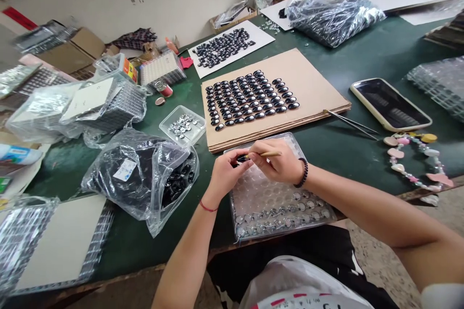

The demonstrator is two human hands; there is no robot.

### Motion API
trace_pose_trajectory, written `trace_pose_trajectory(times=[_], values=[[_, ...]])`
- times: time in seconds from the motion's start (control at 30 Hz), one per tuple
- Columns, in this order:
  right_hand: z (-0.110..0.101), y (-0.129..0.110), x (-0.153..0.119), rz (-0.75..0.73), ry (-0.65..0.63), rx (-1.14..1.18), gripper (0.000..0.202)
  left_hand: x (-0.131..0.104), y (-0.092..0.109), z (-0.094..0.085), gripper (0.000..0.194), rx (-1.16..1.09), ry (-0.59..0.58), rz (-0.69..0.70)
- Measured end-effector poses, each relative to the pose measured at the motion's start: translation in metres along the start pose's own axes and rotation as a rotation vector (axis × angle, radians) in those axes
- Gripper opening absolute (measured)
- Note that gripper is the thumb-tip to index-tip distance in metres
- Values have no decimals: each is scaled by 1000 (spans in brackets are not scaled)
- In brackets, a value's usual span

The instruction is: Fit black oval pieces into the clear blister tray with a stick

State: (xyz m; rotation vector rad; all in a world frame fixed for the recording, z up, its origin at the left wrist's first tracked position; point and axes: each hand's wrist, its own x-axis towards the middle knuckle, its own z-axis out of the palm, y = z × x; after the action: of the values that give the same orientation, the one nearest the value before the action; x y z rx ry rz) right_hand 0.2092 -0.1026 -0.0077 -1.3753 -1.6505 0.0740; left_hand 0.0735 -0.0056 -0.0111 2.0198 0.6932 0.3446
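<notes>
Between the fingers of my left hand (226, 174) is a small black oval piece (242, 158). A thin wooden stick (271, 154) is pinched in my right hand (277, 161), its tip meeting the black piece. Both hands are above a clear plastic tray (253, 193) with round pockets; small round metal-rimmed pieces (290, 222) sit in its nearer rows. Just beyond lies a stack of brown cardboard sheets (319, 82), bearing rows of black oval pieces with pale centres (250, 96).
Left of the tray are a plastic bag of black pieces (134, 169) and a clear box of small metal parts (183, 125). Tweezers (353, 123), a phone (391, 104) and a beaded strap (398, 164) lie right. A white board (261, 34) with black pieces lies behind.
</notes>
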Motion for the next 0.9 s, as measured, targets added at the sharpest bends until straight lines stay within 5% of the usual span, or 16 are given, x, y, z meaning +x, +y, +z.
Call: trace_pose_trajectory(times=[0.43,0.57,0.7,0.8,0.9], values=[[5,2,3,-7,-138,-1,22,1,-4,1,29,-57,1,3],[4,10,8,279,-128,341,30,1,-3,3,29,-151,2,-30],[2,19,13,622,83,839,40,-1,3,3,30,-121,36,-87],[1,18,14,619,196,715,36,-2,5,1,33,-124,81,-89],[3,13,13,582,56,511,21,-2,4,0,37,-77,134,-33]])
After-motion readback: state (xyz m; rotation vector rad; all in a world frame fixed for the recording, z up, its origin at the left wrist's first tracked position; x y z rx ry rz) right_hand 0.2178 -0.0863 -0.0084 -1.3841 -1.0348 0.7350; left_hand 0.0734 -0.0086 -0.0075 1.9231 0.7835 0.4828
